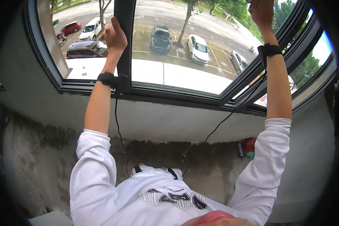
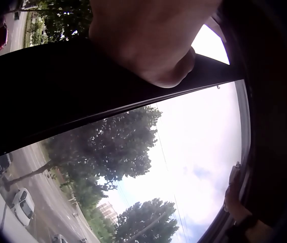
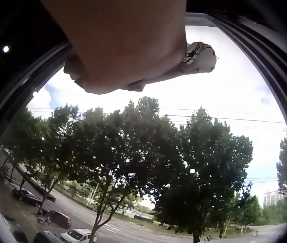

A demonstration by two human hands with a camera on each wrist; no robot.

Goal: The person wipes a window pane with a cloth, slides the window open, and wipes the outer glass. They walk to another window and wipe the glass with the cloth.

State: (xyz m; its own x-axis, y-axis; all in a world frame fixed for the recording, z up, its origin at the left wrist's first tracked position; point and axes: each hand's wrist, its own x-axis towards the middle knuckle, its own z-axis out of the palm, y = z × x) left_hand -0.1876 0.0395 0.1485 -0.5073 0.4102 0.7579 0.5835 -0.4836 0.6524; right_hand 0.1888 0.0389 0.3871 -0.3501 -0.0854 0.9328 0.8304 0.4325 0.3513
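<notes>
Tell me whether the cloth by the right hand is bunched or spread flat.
Bunched, as far as it shows: a crumpled end of the cloth pokes out beside the right hand; the rest is hidden.

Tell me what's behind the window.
Behind the window: cars, a road, trees and sky. Whatever lies directly behind the left grip and dark upright is covered in the head view.

- The white shirt (image 1: 139, 205) has a small word (image 1: 173, 189) on its front: BASKETBALL.
- Next to that word, the shirt has big dark letters (image 1: 179, 197), but they are bent by folds and too hard to read.
- The pale cloth (image 3: 202, 58) has black marks I can't read.
</notes>
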